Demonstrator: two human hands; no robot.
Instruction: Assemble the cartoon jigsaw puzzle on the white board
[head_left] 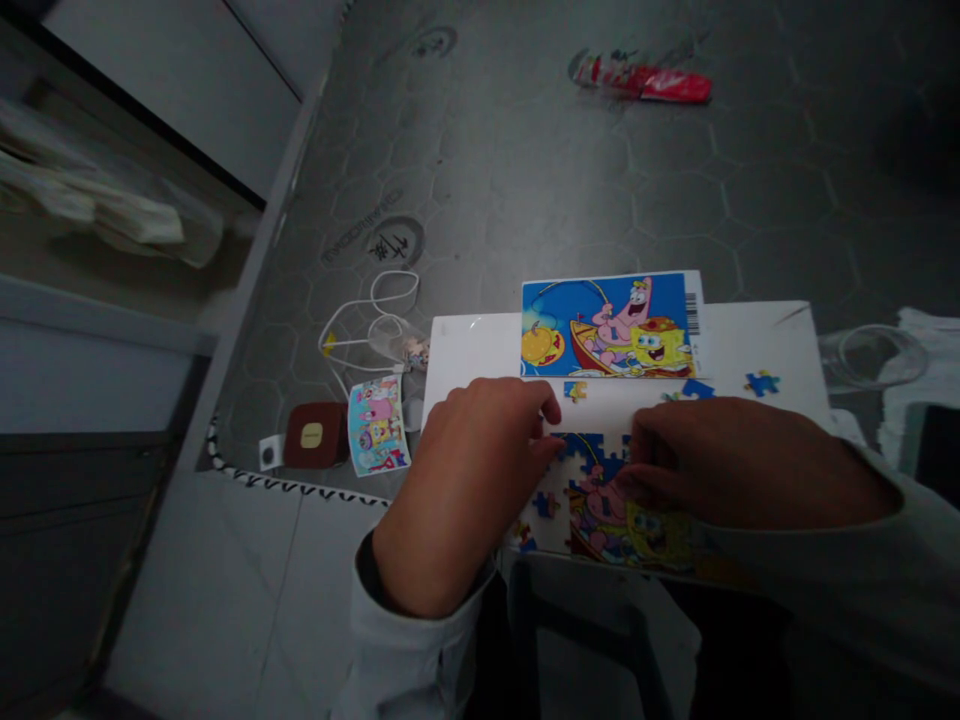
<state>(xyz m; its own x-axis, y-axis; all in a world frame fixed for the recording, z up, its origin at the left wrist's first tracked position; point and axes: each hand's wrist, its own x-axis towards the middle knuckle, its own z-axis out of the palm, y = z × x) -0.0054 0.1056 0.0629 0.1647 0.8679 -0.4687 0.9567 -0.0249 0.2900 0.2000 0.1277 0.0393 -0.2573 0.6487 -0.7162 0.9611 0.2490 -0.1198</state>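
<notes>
A partly assembled cartoon jigsaw puzzle [600, 505] lies on a white board [476, 350]. My left hand [487, 470] is closed at its upper left edge, thumb tip beside the blue pieces. Fingers bent into a pinch, my right hand [720, 460] rests over the puzzle's upper right part and covers some of it. What either hand holds is too small or hidden to make out. A loose blue jigsaw piece [546, 504] lies left of the puzzle. Above it are a yellow piece [575, 391], a blue piece [698, 390] and another loose piece [763, 382].
The reference picture card [607, 325] lies along the board's far edge. To the left are a small cartoon card [378, 425], a brown box [316, 436] and a white cable [360, 305]. A clear cup [877, 357] lies at the right. A red wrapper [675, 84] is on the floor.
</notes>
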